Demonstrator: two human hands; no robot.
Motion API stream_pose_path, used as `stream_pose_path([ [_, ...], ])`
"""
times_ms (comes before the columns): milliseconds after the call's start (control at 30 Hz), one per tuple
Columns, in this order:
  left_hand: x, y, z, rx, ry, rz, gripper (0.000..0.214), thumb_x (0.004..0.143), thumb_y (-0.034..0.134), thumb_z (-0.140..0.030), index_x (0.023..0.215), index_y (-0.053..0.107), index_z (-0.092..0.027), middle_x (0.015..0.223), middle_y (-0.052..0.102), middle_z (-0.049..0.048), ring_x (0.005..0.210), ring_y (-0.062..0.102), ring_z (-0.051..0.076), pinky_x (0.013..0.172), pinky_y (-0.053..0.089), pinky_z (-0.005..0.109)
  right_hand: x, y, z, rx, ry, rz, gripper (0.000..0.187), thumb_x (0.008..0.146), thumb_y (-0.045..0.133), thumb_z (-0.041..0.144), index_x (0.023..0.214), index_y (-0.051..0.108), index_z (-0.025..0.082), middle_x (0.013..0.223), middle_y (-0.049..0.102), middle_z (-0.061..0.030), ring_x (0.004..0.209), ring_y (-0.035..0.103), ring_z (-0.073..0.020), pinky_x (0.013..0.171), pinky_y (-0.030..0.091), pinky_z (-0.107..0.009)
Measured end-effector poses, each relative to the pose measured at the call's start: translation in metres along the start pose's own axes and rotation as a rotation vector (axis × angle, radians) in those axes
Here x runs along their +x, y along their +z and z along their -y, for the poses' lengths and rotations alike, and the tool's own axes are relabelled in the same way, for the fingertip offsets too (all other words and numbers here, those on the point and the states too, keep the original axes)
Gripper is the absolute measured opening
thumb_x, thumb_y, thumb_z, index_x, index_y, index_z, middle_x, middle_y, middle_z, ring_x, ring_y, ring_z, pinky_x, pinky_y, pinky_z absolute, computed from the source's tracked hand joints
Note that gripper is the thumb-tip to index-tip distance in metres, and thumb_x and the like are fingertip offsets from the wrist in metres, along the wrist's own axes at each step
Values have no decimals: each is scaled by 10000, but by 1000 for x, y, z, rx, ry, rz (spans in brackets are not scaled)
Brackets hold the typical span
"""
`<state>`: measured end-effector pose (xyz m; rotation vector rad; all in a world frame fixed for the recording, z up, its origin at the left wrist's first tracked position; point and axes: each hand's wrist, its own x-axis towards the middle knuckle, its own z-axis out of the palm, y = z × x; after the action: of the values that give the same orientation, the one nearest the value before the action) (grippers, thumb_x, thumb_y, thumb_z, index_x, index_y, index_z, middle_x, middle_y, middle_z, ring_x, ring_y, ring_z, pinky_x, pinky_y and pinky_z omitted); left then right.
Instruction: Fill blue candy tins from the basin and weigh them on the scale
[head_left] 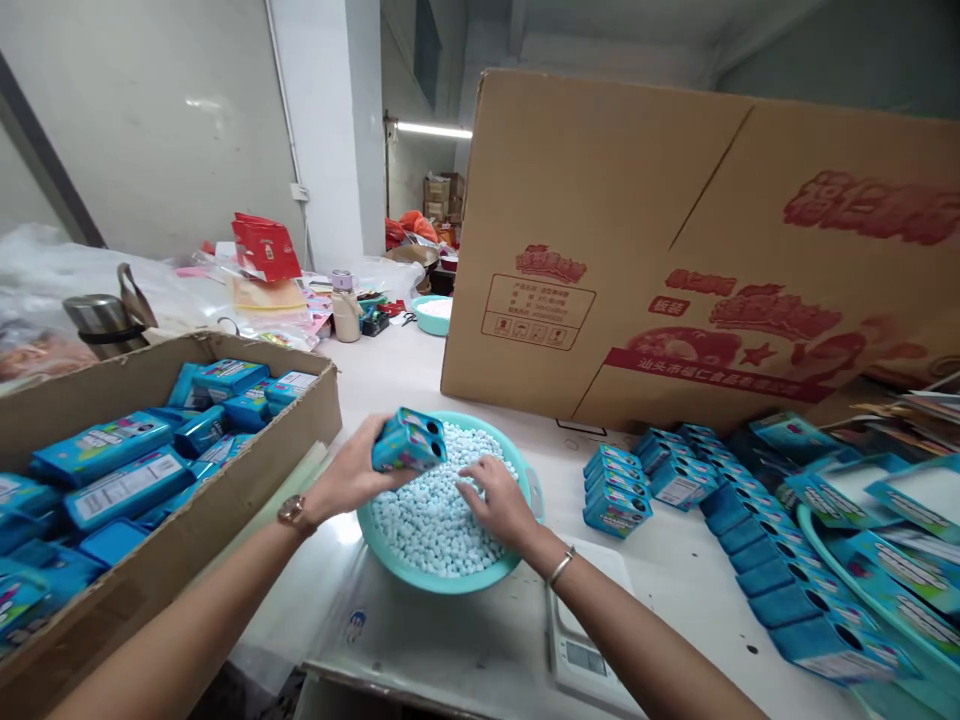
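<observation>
Carton (307, 420), one unit, stands at far left, loaded with packed boxes (120, 487) too overlapped to count. To its right, my left hand (356, 470) grips blue boxes (401, 445), two by their dark round openings; these lie against the palm side, held tilted above the left part of one basin (442, 580). The basin rests on the desk (420, 640) and contains pale blue pellets (427, 530), too many to count. My right hand (495, 505), fingers bent, is at the pellets, right of the held boxes; I cannot tell whether it grips any. One scale (566, 630) sits partly under my right forearm. Farther right stand grouped boxes (615, 490) and a long row of boxes (787, 590), then one second basin (825, 562).
</observation>
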<state>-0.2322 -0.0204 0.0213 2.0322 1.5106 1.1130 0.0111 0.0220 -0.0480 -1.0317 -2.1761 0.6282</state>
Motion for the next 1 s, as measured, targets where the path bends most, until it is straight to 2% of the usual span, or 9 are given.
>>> stream_pose_path([
  [133, -5, -9, 12, -234, -273, -242, 669, 656, 742, -477, 1197, 494, -171, 1073, 649, 81, 958, 634, 269, 834, 507, 399, -4, 23, 26, -333, -453, 272, 451, 911, 461, 396, 1323, 460, 212, 1348, 476, -135, 1229, 402, -284, 1032, 305, -486],
  [200, -5, -4, 18, -292, -327, -331, 666, 647, 749, -476, 1180, 509, -156, 1068, 657, 95, 956, 639, 272, 821, 518, 398, 3, 39, 36, -413, -638, 392, 442, 946, 377, 373, 1355, 424, 213, 1423, 426, -102, 1314, 324, -273, 1089, 231, -520],
  [300, -1, 8, 26, -323, -342, -407, 678, 658, 747, -462, 1213, 499, -162, 1089, 659, 99, 964, 643, 256, 826, 522, 383, 15, 60, 41, -529, -773, 416, 416, 963, 296, 287, 1302, 479, 133, 1431, 424, -111, 1357, 262, -255, 1126, 184, -510],
  [467, 15, 25, 27, -308, -341, -395, 696, 660, 739, -472, 1232, 492, -162, 1096, 658, 104, 942, 649, 241, 819, 523, 376, 25, 82, 29, -723, -767, 298, 333, 915, 379, 220, 1055, 649, 84, 1340, 483, -186, 1287, 340, -319, 1095, 234, -529],
  [600, 16, 22, 17, -151, -310, -296, 730, 639, 748, -492, 1247, 482, -187, 1138, 640, 93, 1009, 626, 268, 862, 498, 395, 32, 84, 13, -755, -652, 288, 294, 901, 420, 203, 924, 693, 99, 1160, 588, -185, 1198, 410, -332, 1061, 274, -546],
  [733, 8, 14, 6, 128, -254, -126, 777, 664, 702, -518, 1312, 409, -207, 1186, 608, 85, 1050, 605, 280, 877, 481, 393, 40, 72, -5, -691, -500, 275, 241, 880, 457, 173, 913, 693, 140, 1140, 603, -151, 1220, 389, -319, 1073, 265, -539],
  [833, 2, 19, 1, 326, -173, 49, 756, 709, 638, -502, 1339, 362, -190, 1253, 564, 112, 1123, 563, 286, 916, 452, 382, 44, 59, -16, -644, -437, 238, 263, 883, 434, 144, 961, 684, 143, 1155, 601, -155, 1224, 400, -311, 1071, 263, -547],
  [900, 1, 26, -1, 437, -140, 160, 708, 721, 604, -495, 1315, 390, -175, 1258, 558, 136, 1153, 536, 311, 915, 440, 395, 45, 50, -23, -592, -400, 210, 285, 881, 422, 123, 1022, 670, 124, 1180, 591, -172, 1243, 397, -310, 1067, 268, -544],
  [1000, 5, 35, 0, 498, -164, 270, 595, 684, 608, -514, 1166, 513, -178, 1114, 631, 140, 1026, 596, 353, 810, 464, 420, 45, 34, -32, -481, -360, 166, 313, 854, 437, 86, 1082, 650, 108, 1193, 600, -171, 1248, 416, -299, 1058, 295, -512],
])
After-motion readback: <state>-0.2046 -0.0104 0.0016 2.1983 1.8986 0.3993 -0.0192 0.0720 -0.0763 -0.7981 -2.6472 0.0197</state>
